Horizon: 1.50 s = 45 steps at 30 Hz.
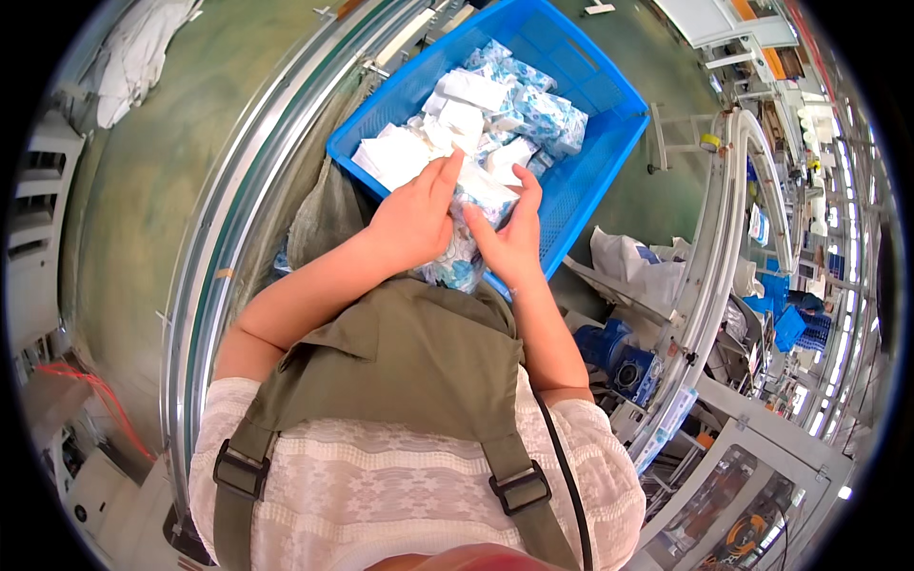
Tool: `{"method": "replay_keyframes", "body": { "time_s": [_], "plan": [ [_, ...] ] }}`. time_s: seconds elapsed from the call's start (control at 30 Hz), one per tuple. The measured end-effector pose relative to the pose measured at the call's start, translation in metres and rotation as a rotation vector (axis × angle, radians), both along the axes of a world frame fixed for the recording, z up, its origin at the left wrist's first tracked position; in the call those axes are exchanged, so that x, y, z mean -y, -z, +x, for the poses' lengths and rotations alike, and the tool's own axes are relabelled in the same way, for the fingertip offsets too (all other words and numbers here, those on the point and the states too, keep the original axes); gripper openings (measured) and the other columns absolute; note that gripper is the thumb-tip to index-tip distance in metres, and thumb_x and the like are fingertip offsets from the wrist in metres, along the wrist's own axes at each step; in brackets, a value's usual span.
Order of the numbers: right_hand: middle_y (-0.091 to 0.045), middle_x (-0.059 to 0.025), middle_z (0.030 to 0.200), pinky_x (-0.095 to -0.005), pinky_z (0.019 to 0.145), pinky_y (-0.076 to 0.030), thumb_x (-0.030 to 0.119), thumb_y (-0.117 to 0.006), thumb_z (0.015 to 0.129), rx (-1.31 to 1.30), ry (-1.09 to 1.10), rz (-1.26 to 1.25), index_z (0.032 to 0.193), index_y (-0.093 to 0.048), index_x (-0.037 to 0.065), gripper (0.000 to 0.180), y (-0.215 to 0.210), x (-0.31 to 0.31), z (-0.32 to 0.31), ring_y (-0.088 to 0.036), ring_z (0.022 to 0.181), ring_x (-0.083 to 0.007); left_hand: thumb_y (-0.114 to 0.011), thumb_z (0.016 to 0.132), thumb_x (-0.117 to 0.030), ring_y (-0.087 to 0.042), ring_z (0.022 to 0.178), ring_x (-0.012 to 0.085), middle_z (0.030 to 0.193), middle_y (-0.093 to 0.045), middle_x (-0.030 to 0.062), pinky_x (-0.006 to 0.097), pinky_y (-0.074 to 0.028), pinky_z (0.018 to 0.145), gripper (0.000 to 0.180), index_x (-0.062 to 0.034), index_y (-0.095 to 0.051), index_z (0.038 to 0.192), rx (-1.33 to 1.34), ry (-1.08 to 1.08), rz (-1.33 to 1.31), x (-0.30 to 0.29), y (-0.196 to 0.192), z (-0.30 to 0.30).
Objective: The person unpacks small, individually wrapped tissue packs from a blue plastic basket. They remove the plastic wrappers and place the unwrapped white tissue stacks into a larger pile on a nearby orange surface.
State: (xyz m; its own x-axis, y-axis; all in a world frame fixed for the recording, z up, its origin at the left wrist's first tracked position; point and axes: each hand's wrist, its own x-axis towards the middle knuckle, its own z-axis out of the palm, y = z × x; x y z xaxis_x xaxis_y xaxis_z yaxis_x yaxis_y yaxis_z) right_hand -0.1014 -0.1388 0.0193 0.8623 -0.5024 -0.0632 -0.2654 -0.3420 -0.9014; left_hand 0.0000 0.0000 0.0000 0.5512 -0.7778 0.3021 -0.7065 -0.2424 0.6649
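A blue plastic crate (595,181) stands in front of me, holding a heap of small soft packets (552,114) in white and blue-patterned wrapping. Above its near side, my right hand (514,243) grips one white-and-blue packet (487,197) between thumb and fingers. My left hand (414,214) is beside that packet's left side, its fingers stretched out and its thumb hidden. I cannot tell whether the left fingers press on it. More patterned packets (457,266) show below my hands, close to my apron (409,357).
A curved metal conveyor rail (224,219) runs along my left, and another rail (709,285) bends along the right. A blue motor (609,344) sits at the right, near white sacks (638,266). A machine with a windowed door (743,485) stands at the lower right.
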Motion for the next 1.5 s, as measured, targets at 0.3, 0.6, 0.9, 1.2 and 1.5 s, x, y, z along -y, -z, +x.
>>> {"method": "replay_keyframes", "body": {
  "time_s": [0.3, 0.6, 0.9, 1.2, 1.5],
  "plan": [
    [-0.065, -0.0093, 0.101, -0.0334, 0.083, -0.050, 0.020, -0.085, 0.068, -0.032, 0.011, 0.428, 0.117, -0.053, -0.003, 0.063, 0.016, -0.011, 0.004, -0.062, 0.093, -0.0171, -0.059, 0.076, 0.001, -0.062, 0.094, 0.0348, 0.112, -0.059, 0.0181, 0.039, -0.053, 0.076, 0.046, -0.0018, -0.055, 0.122, 0.115, 0.171, 0.073, -0.028, 0.004, 0.027],
    [-0.063, -0.0063, 0.106, -0.0286, 0.085, -0.048, 0.036, -0.083, 0.067, 0.126, -0.419, 1.325, 0.123, -0.053, -0.003, 0.074, 0.040, -0.010, 0.006, -0.059, 0.095, -0.0133, -0.064, 0.078, 0.002, -0.063, 0.084, 0.0181, 0.090, -0.065, 0.0083, 0.030, -0.049, 0.073, 0.025, -0.0043, -0.065, 0.102, -0.766, 0.327, -0.274, -0.016, 0.034, 0.039],
    [-0.064, -0.0088, 0.102, -0.0278, 0.084, -0.048, 0.020, -0.069, 0.084, 0.258, 0.038, 0.494, 0.118, -0.054, -0.002, 0.043, 0.009, -0.020, 0.008, -0.062, 0.095, -0.0160, -0.052, 0.082, 0.001, -0.061, 0.083, 0.0349, 0.093, -0.062, 0.0150, 0.039, -0.050, 0.069, 0.020, -0.0047, -0.059, 0.100, -0.098, -0.412, -0.124, -0.039, 0.002, 0.014],
    [-0.061, -0.0098, 0.107, -0.0293, 0.087, -0.048, 0.013, -0.080, 0.074, 0.220, 0.009, 0.140, 0.118, -0.050, -0.002, 0.055, -0.007, -0.030, 0.007, -0.059, 0.104, -0.0180, -0.047, 0.083, 0.005, -0.062, 0.078, 0.0182, 0.088, -0.065, 0.0080, 0.030, -0.049, 0.070, 0.017, -0.0028, -0.058, 0.094, -0.758, -0.339, -0.420, -0.045, 0.004, 0.027],
    [-0.055, -0.0082, 0.130, -0.0407, 0.100, -0.042, 0.036, -0.051, 0.095, 0.644, 0.502, 0.840, 0.134, -0.044, 0.005, 0.051, -0.010, 0.042, -0.024, -0.053, 0.119, -0.0259, -0.046, 0.087, 0.001, -0.059, 0.076, 0.0216, 0.088, -0.062, 0.0122, 0.032, -0.048, 0.071, 0.018, -0.0004, -0.056, 0.102, -0.081, -0.723, -0.450, -0.036, 0.078, 0.089]
  ]
}}
